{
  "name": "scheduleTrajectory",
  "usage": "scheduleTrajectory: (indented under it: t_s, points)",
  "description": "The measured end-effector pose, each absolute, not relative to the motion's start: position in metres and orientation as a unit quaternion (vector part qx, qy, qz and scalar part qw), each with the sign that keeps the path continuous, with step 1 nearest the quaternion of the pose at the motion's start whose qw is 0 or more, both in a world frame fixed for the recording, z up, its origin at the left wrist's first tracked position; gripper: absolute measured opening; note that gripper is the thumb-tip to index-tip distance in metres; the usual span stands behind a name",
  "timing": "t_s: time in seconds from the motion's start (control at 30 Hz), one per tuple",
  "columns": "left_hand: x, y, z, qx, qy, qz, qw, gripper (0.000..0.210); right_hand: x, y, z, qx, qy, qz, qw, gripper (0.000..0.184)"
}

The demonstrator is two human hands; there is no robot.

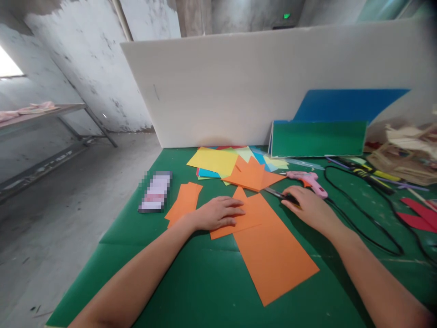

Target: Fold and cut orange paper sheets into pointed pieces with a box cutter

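My left hand (221,213) lies flat with its fingers spread, palm down on a small piece of orange paper (251,220). That piece overlaps a larger orange sheet (273,250) slanting toward me. To the right, my right hand (302,205) is closed round the dark handle of a pair of scissors (274,193). Their metal blades point left, beside a stack of cut orange paper with pointed edges (248,175). Left of my left hand are more orange paper pieces (185,200). My right fingers hide part of the scissors' handle.
A phone (156,193) with a blurred screen lies at left. Behind are yellow paper (213,159) and other coloured sheets. A pink glue gun (309,180) with a black cord (362,218) lies near my right hand. A white board (218,91) stands across the back.
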State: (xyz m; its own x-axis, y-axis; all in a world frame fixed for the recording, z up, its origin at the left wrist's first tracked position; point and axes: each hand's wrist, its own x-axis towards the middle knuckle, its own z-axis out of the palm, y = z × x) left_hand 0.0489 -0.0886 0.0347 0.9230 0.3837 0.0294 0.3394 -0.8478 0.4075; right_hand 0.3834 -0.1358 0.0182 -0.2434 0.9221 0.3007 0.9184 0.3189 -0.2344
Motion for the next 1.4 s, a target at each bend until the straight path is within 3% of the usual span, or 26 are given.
scheduleTrajectory:
  t_s: [0.27,0.4,0.8,1.0,1.4]
  points:
    - [0.045,-0.095,0.039,0.954,0.206,0.070,0.207,0.079,0.386,-0.138,0.019,-0.594,-0.771,0.068,0.219,0.026]
    - [0.044,-0.096,0.038,0.947,0.221,0.068,0.222,0.085,0.379,-0.143,0.029,-0.571,-0.777,0.127,0.231,0.023]
    - [0.045,-0.094,0.037,0.948,0.214,0.083,0.220,0.075,0.357,-0.146,0.022,-0.526,-0.812,0.155,0.197,0.031]
    - [0.046,-0.095,0.035,0.955,0.213,0.089,0.184,0.042,0.362,-0.148,0.029,-0.504,-0.818,0.216,0.174,0.029]
    - [0.049,-0.095,0.033,0.965,0.194,0.064,0.168,0.047,0.349,-0.151,0.031,-0.448,-0.831,0.278,0.180,0.028]
